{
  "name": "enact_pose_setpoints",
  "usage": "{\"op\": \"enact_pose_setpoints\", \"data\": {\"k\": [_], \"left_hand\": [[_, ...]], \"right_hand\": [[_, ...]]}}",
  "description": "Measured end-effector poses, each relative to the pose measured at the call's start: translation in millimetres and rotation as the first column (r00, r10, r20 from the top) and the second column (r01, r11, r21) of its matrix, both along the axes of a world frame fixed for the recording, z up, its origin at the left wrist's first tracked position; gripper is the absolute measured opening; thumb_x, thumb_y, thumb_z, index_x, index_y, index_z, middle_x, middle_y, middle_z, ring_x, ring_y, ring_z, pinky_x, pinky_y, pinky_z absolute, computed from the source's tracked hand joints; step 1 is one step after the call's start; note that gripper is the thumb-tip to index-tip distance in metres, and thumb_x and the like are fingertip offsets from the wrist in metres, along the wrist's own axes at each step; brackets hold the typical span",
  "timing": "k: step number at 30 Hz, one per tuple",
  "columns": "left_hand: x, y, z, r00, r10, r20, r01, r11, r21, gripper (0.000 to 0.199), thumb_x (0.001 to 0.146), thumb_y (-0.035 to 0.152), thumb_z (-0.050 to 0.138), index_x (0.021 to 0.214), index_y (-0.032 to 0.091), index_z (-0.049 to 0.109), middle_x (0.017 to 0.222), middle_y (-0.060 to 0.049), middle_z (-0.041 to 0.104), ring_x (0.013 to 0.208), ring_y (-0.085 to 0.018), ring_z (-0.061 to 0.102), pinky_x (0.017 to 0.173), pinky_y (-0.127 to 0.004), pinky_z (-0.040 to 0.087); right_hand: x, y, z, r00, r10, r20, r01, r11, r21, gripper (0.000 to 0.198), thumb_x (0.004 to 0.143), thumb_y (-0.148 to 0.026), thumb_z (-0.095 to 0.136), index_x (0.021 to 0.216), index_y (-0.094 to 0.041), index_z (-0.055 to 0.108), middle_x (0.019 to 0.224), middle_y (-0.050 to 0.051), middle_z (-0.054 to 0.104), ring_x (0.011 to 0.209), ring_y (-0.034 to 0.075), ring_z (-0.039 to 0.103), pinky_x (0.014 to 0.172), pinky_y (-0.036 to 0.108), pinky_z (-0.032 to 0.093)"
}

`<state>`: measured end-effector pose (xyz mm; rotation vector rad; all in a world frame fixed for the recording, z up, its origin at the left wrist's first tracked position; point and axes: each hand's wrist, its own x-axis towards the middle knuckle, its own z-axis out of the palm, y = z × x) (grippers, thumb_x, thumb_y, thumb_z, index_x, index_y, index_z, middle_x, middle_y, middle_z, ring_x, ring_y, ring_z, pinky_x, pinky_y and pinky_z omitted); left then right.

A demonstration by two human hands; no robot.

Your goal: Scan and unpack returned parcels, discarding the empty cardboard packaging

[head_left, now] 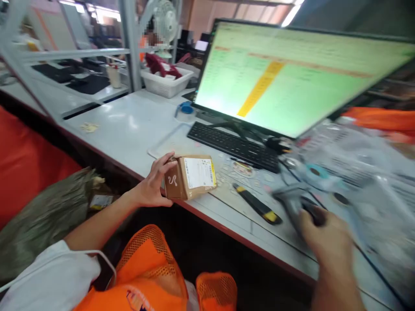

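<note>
A small brown cardboard box [177,181] with a white and yellow label rests at the table's front edge, tilted a little. My left hand [152,181] grips its left end, fingers on top and thumb below. On the right, my right hand [330,235] is closed around a grey and black barcode scanner [288,203], smeared by motion. Between the two hands lies a black and yellow utility knife [257,204] on the mat. The scanner's head points toward the knife and keyboard side.
Behind stand a black keyboard [233,147] and a large monitor [285,77]. Clear plastic bags [372,172] and tape rolls [316,172] crowd the right. A white basket [167,84] and blue tape [186,110] sit farther back. A metal frame post [128,43] rises at left.
</note>
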<state>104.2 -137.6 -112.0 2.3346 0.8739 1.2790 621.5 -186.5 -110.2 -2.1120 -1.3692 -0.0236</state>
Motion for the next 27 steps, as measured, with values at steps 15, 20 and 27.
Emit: {"op": "enact_pose_setpoints", "data": {"k": [15,20,27], "left_hand": [[77,22,-33.2,0.975,0.118,0.188,-0.051,0.944,-0.327,0.143,0.062,0.048,0.095,0.162,0.036,-0.006,0.168,-0.018,0.010,0.157,-0.041,0.013,0.126,-0.062,0.022],[82,23,-32.5,0.985,0.114,0.128,-0.066,0.940,-0.334,0.132,0.066,0.033,0.092,0.162,0.035,0.002,0.166,-0.016,0.015,0.155,-0.039,0.021,0.126,-0.058,0.024],[81,18,-35.2,0.987,0.106,0.119,-0.072,0.962,-0.263,0.131,0.064,0.029,0.092,0.162,0.035,0.004,0.163,-0.016,0.020,0.154,-0.039,0.022,0.126,-0.060,0.025]], "right_hand": [[-52,33,31,0.954,-0.098,0.283,0.217,0.878,-0.427,0.056,0.096,-0.041,0.049,0.135,-0.001,0.057,0.118,0.029,0.067,0.110,0.040,0.066,0.088,0.045,0.050],[-80,24,98,0.979,0.202,0.029,-0.175,0.904,-0.389,0.053,0.090,-0.063,0.057,0.102,-0.014,0.071,0.088,0.013,0.072,0.081,0.029,0.069,0.065,0.034,0.052],[-99,16,189,0.737,0.463,-0.492,-0.668,0.610,-0.427,0.059,0.077,-0.075,0.066,0.084,-0.017,0.065,0.060,-0.003,0.052,0.036,0.005,0.032,0.030,0.019,0.019]]}}
